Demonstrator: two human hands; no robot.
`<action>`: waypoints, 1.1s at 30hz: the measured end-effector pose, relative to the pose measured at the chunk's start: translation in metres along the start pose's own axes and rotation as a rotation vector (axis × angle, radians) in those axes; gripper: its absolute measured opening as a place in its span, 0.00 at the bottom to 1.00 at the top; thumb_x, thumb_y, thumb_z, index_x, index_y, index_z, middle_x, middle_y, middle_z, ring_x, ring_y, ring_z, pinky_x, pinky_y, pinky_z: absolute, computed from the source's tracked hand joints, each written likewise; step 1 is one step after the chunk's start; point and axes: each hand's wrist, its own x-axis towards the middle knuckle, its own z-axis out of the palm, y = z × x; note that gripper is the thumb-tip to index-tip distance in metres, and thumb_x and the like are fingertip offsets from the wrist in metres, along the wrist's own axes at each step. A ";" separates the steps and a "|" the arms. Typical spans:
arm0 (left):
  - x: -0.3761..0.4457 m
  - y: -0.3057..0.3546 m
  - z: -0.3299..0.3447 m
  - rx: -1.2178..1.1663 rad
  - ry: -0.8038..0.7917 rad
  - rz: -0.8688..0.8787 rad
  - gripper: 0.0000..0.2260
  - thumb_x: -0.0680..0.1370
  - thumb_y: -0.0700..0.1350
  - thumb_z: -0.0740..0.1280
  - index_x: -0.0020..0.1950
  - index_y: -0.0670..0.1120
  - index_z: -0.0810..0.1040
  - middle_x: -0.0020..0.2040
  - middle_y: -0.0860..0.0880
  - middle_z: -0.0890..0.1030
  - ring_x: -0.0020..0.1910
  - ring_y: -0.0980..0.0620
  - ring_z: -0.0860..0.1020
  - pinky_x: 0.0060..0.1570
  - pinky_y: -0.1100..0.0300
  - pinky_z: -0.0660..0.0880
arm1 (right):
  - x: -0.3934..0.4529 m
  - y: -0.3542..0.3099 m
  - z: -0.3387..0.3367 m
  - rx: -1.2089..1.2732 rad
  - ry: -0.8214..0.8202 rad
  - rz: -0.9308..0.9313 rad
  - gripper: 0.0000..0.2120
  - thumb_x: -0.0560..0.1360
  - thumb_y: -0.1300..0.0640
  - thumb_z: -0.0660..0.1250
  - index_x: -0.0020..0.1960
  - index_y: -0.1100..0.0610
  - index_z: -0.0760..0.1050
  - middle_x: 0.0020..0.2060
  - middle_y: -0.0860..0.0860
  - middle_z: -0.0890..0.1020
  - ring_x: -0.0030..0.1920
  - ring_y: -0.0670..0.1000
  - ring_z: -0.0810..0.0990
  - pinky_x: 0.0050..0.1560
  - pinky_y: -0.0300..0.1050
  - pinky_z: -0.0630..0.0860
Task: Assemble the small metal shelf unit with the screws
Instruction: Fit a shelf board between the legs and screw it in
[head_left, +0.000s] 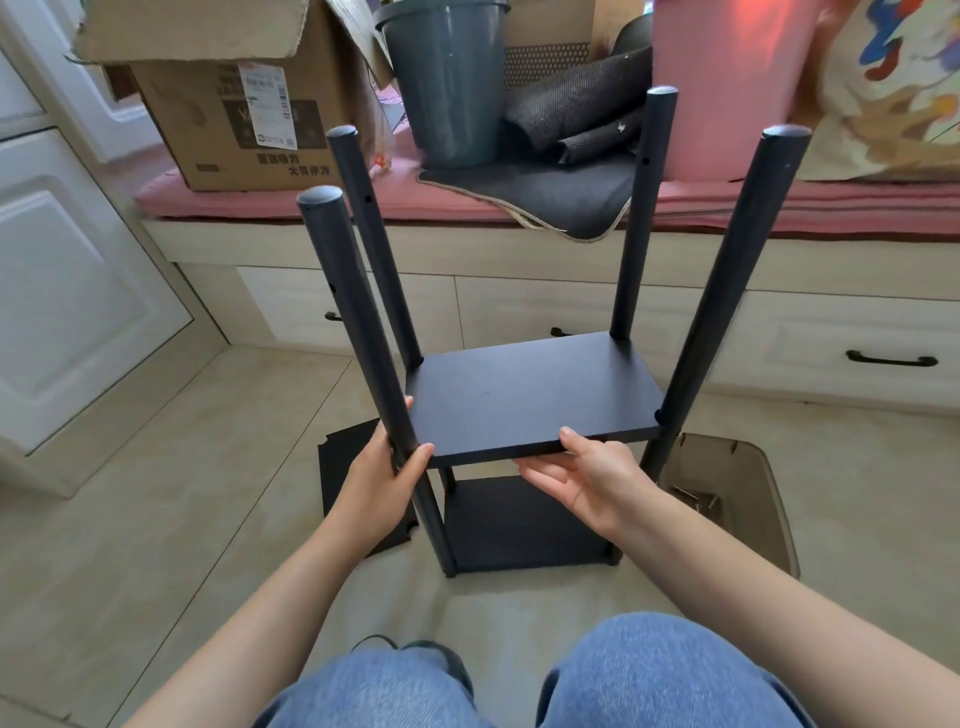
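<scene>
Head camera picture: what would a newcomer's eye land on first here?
Four dark posts rise from a half-built shelf unit on the tiled floor, dead centre. The left hand grips the near-left post while the right hand holds the front edge of the middle shelf board. Behind, a cardboard box sits on a pink cushion.

Bright soft daylight, faint shadows, sharp focus, wide-angle bending at edges.

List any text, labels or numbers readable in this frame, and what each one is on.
White shipping label on the cardboard box: barcode and print too small to read.
Dark printed characters along the box's lower front: blurred, not legible.
Shelf unit: no markings visible.
</scene>
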 end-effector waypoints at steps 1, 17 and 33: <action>0.003 0.000 0.001 -0.009 0.024 -0.011 0.27 0.82 0.46 0.66 0.80 0.51 0.60 0.59 0.71 0.73 0.62 0.72 0.71 0.52 0.82 0.63 | 0.000 0.000 0.001 -0.007 -0.007 0.001 0.13 0.84 0.63 0.55 0.67 0.66 0.67 0.56 0.66 0.80 0.50 0.64 0.84 0.48 0.56 0.81; 0.025 -0.001 -0.004 -0.003 0.020 -0.024 0.23 0.83 0.45 0.65 0.76 0.52 0.63 0.52 0.73 0.69 0.48 0.85 0.69 0.44 0.84 0.65 | 0.009 0.004 0.007 -0.041 -0.004 0.019 0.15 0.84 0.60 0.58 0.68 0.64 0.67 0.59 0.64 0.80 0.49 0.63 0.85 0.50 0.56 0.81; -0.024 -0.009 -0.041 -0.009 -0.058 -0.265 0.19 0.81 0.40 0.64 0.73 0.48 0.70 0.58 0.54 0.82 0.57 0.52 0.80 0.62 0.50 0.77 | -0.019 0.017 0.029 -0.317 0.007 0.198 0.08 0.81 0.62 0.62 0.56 0.67 0.75 0.44 0.63 0.86 0.50 0.62 0.84 0.47 0.53 0.80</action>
